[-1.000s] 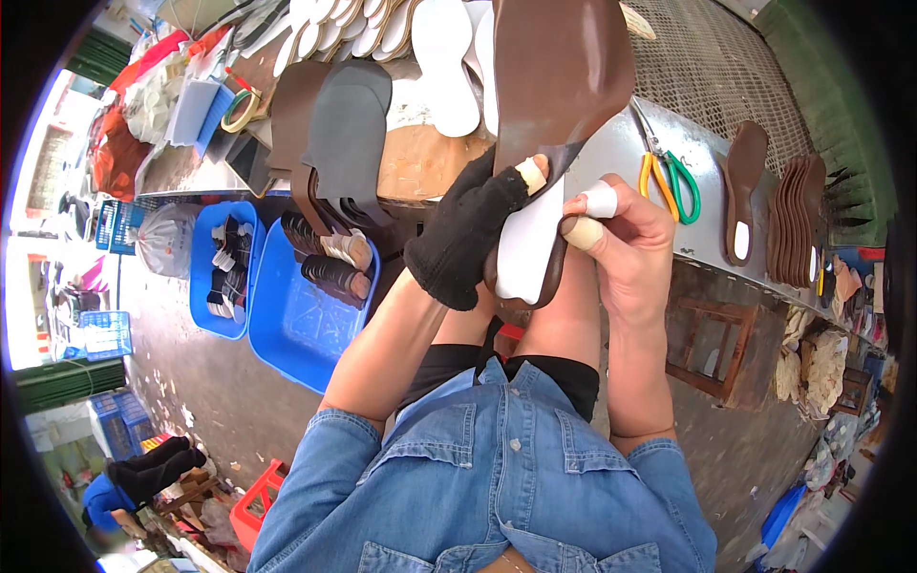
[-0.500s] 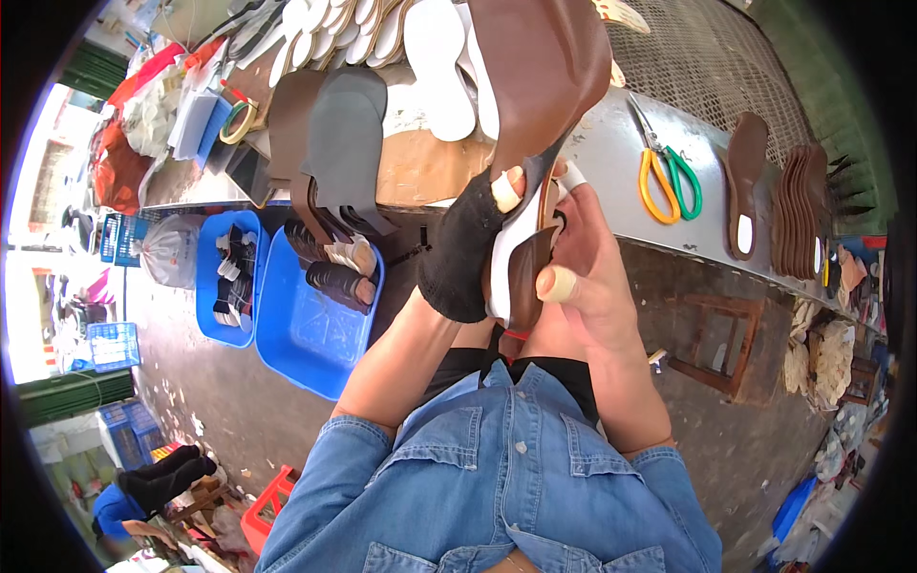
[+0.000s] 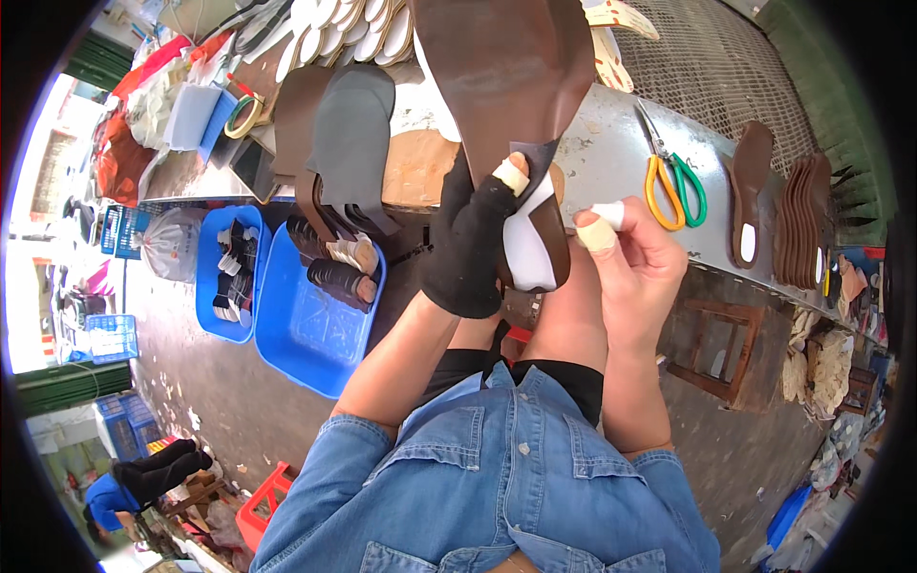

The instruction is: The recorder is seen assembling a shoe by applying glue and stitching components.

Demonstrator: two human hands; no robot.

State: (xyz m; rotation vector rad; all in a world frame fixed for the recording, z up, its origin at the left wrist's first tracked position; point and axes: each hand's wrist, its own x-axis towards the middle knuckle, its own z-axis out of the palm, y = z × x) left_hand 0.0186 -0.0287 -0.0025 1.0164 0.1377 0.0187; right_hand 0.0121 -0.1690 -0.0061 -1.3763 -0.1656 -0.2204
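A large brown leather insole cover (image 3: 511,67) with a white insole (image 3: 530,248) at its near end is held up in front of me. My left hand (image 3: 468,239), in a black fingerless glove with tape on the thumb, is closed around its narrow middle. A dark grey flap shows beside that thumb. Off to the right, apart from the piece, my right hand (image 3: 640,263) has its taped thumb and forefinger pinched together. Whether anything small is between them cannot be made out. Orange-and-green-handled scissors (image 3: 673,181) lie on the metal table beyond it.
Grey and brown insole pieces (image 3: 351,134) overhang the table edge at left. White insoles (image 3: 358,29) are heaped behind. Brown insoles (image 3: 800,220) stand in a row at right. Two blue tubs (image 3: 315,334) hold bundled pieces; a wooden stool (image 3: 716,349) stands below the table.
My right hand has let go of the insole piece and moved right, its fingers closing into a pinch. The piece has turned and shifted slightly left, with its near end raised.
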